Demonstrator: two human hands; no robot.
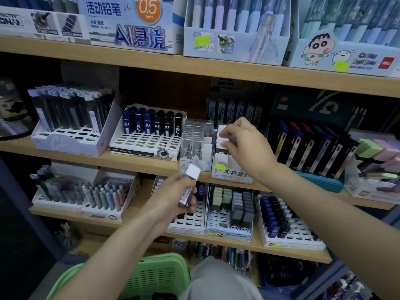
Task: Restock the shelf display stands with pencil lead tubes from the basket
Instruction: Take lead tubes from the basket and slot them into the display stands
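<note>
Thumb and forefinger of the right hand pinch the white cap of a lead tube at the top of a white stand w/ a yellow tag. Can't tell whether the tube's foot is in a slot yet: the hand hides it and the cap is blurred.

Just left of the grip, beside that stand, sits a clear stand packed w/ see-through tubes. Right of the wrist, close by, is a row of black packs. Down and left of the grip, in front of the shelf edge, the left hand is curled round a second tube, white cap up and leaning a bit. Far below both, at the bottom of view, is the green basket. Its contents don't show from here.

Risks, as I'd judge them:
- The pinch is only on the cap, so if the tube goes in crooked it could catch a slot rim and twist out of the fingers.
- The stand looks light, so a hard push might shove it back or into the clear stand and topple those tubes.
- The wrist is near the black packs, and a wide pull-out could brush them.
- The left hand's tube sits over the lower shelf. If that grip slackens while attention is on the right hand, the tube prob. drops among the stands below.
</note>
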